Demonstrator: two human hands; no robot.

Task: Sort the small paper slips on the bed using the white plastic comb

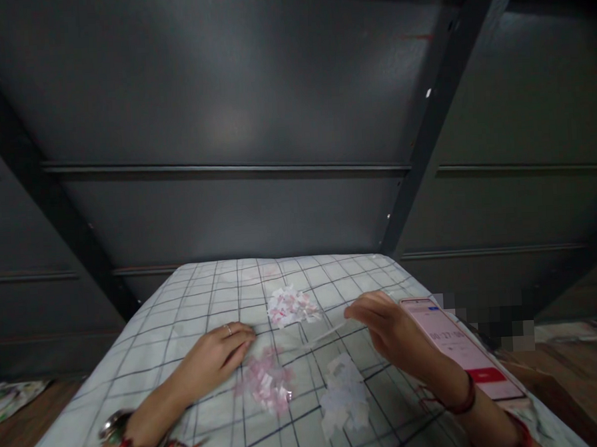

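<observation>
My left hand (pixel 220 353) rests palm down on the checked cloth, its fingers stretched out and holding nothing. Just beyond its fingertips lies a heap of small white scraps with pink and red marks (pixel 293 306). A loose pile of pink, shiny scraps (pixel 269 384) sits close below the same hand. Between thumb and fingers, my right hand (pixel 378 319) pinches one end of a thin pale strip (pixel 329 332), which slants down to the left over the cloth; its exact kind is unclear. Nearer to me is a pile of whitish, see-through scraps (pixel 344 396).
The white cloth with dark grid lines (pixel 214 428) covers the table. A phone (pixel 465 351) with a timer on its screen lies beside my right forearm. Dark grey panels (pixel 238 213) rise behind the table's far edge. Wooden flooring (pixel 20 441) shows at lower left.
</observation>
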